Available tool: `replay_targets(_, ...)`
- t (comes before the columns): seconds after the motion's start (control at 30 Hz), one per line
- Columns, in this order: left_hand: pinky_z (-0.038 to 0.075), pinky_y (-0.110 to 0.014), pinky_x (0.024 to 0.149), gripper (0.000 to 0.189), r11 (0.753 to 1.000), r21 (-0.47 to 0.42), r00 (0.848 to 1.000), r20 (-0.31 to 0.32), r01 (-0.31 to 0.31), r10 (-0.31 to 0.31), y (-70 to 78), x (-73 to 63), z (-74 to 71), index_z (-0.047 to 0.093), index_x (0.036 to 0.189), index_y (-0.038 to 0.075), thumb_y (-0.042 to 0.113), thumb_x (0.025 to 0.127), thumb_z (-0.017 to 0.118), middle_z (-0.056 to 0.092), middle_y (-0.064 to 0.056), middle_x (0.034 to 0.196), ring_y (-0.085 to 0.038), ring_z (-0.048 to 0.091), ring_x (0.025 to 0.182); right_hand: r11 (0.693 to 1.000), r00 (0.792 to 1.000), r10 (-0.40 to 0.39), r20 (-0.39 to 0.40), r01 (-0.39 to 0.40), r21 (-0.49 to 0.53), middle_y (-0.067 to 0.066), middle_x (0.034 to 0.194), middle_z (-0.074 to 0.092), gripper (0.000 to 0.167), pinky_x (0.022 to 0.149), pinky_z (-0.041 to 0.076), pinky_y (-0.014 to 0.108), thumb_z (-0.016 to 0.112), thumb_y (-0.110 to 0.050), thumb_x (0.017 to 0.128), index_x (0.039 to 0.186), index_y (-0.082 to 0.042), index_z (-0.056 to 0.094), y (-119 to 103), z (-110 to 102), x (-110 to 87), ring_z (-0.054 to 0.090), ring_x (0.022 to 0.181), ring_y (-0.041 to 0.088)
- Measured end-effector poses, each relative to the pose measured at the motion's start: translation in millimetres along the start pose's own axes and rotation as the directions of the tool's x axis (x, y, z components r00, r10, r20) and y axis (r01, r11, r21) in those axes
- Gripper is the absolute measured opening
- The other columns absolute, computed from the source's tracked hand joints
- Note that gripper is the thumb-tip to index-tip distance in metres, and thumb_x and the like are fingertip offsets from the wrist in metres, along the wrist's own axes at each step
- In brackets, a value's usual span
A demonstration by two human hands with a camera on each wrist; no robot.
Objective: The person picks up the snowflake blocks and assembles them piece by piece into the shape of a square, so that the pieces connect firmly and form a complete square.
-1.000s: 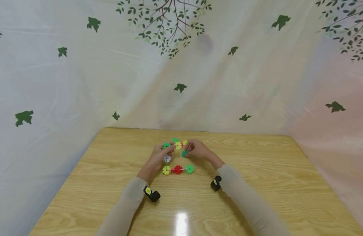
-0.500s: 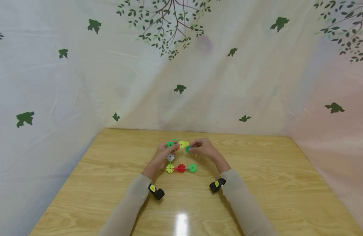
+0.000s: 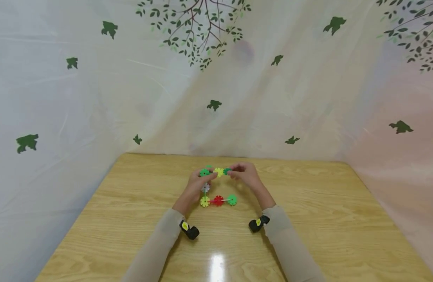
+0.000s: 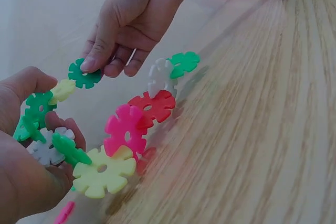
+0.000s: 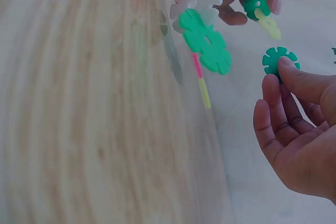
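My left hand [image 3: 194, 186] holds a chain of linked, notched flower-shaped plastic discs, its fingers around the green and white discs [image 4: 48, 148]. A yellow disc [image 4: 64, 92] sticks out by its thumb tip. From the grip the chain bends through another yellow disc [image 4: 104, 172], a pink disc [image 4: 126, 129], a red disc [image 4: 152, 107] and a white disc [image 4: 160, 74] to a light green disc [image 5: 205, 40]. My right hand [image 3: 246, 176] pinches a dark green disc [image 5: 272, 61] between thumb and fingers. In both wrist views a small gap separates it from the yellow disc.
The wooden table [image 3: 325, 211] spreads around the hands. Beyond the chain, a pink piece [image 5: 197, 65] and a yellow piece [image 5: 205, 93] appear edge-on. A pale cloth backdrop [image 3: 167, 117] with leaf and bird prints hangs behind the table.
My right hand has moved up and slightly right with the dark green disc, now beside the yellow disc. My left hand and the chain have shifted slightly right.
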State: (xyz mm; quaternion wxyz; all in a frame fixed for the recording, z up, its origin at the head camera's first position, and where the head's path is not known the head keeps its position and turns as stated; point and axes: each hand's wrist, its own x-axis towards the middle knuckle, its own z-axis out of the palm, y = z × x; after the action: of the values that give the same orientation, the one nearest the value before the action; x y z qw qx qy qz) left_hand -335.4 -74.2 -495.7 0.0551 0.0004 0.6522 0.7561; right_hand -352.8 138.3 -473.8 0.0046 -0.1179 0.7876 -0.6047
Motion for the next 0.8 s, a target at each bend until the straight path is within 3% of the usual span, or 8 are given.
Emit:
replay_targets(0.17,0.051,-0.022,0.061,0.018,0.999,0.032,1.000,-0.023,-0.012,0.013,-1.1,-1.8,0.8,0.073,0.102,0.003,0.010,0.086,0.080,0.062,0.005,0.074,-0.009,0.056,0.066,1.000,1.000,-0.030,0.003,0.030,0.000,0.005,0.089,0.074,0.018,0.074,0.061,0.041,0.077,-0.007,0.090,0.102,0.006,0.072,0.9,3.5,-0.1,0.067,0.072,0.010)
replay_targets(0.5,0.058,-0.026,0.069,0.029,0.999,-0.001,0.999,-0.009,-0.036,0.036,0.4,-3.1,0.4,0.066,0.113,-0.006,0.005,0.088,0.077,0.072,0.004,0.073,-0.010,0.071,0.070,0.995,0.994,-0.097,0.042,0.098,-0.023,0.014,0.089,0.073,0.015,0.074,0.061,0.044,0.077,-0.005,0.090,0.099,0.005,0.072,-0.4,5.7,-1.6,0.066,0.072,0.010)
replay_targets(0.8,0.058,-0.024,0.066,0.024,0.999,-0.045,1.000,0.003,-0.022,0.022,1.4,-5.0,0.5,0.068,0.111,-0.002,0.005,0.090,0.075,0.073,0.004,0.073,-0.009,0.072,0.068,0.989,0.992,-0.126,0.032,0.128,-0.072,0.017,0.097,0.074,0.011,0.069,0.057,0.028,0.078,-0.006,0.089,0.094,0.003,0.074,-5.4,8.7,-3.1,0.065,0.074,0.008)
